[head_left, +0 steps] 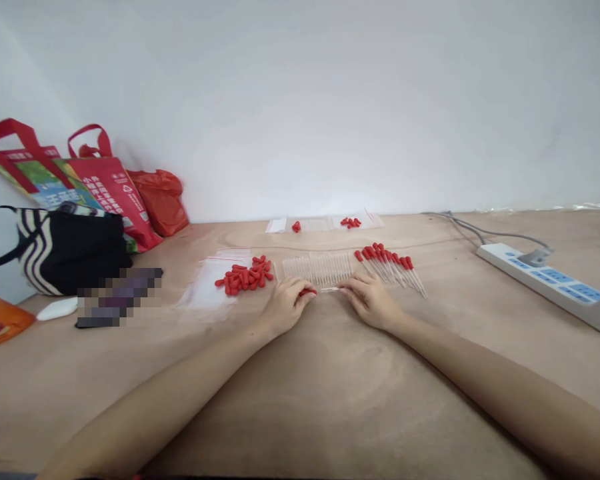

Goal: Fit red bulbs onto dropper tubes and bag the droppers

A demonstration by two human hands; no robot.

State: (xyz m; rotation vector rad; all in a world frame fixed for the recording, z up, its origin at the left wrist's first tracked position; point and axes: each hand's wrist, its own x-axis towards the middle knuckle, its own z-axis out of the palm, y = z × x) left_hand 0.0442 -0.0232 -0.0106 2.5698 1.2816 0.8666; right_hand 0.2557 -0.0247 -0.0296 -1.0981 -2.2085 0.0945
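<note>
Between the fingertips of my left hand (pixel 286 305) is a red rubber bulb (pixel 308 292). My right hand (pixel 373 301) pinches a thin clear tube (pixel 330 289), whose free end points left at the bulb, a small gap apart. Just beyond both hands lies a row of clear tubes (pixel 317 267), side by side. A pile of red bulbs (pixel 245 276) rests left of the row, partly on clear plastic bags (pixel 207 287). To the right, several tubes with red bulbs on their ends (pixel 390 264) lie fanned out.
Near the wall are flat plastic bags (pixel 317 225) with more red bulbs (pixel 351 223). A white power strip (pixel 550 280) with a plugged cable lies at right. At left stand shopping bags (pixel 115 193), a black bag (pixel 80 247), a blurred dark object (pixel 120 298) and a white object (pixel 57 309).
</note>
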